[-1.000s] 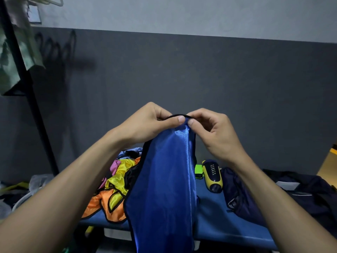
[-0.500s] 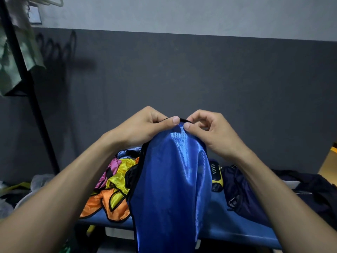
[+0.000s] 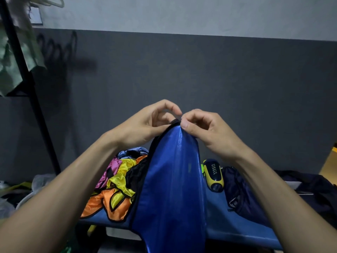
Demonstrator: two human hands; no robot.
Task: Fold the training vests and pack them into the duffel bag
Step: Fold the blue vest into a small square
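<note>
Here one shiny blue mesh training vest with black edging (image 3: 169,189) hangs in the air in front of the person, its top raised between two hands and its lower part dropping past the front edge of the blue table (image 3: 240,229). On that table lies one heap of crumpled vests (image 3: 116,190), in which orange, yellow, pink and pale blue cloth can be told apart; how many vests it holds cannot be counted. One dark navy duffel bag (image 3: 242,198) slumps on the table's right part, and one yellow and black handheld gadget (image 3: 213,175) stands between it and the hanging vest.

Both forearms reach forward and upward, the hands meeting at the vest's top edge. The left hand (image 3: 145,126) pinches the black trim with curled fingers. The right hand (image 3: 206,130) nips the same edge between thumb and forefinger, just beside the left.
</note>
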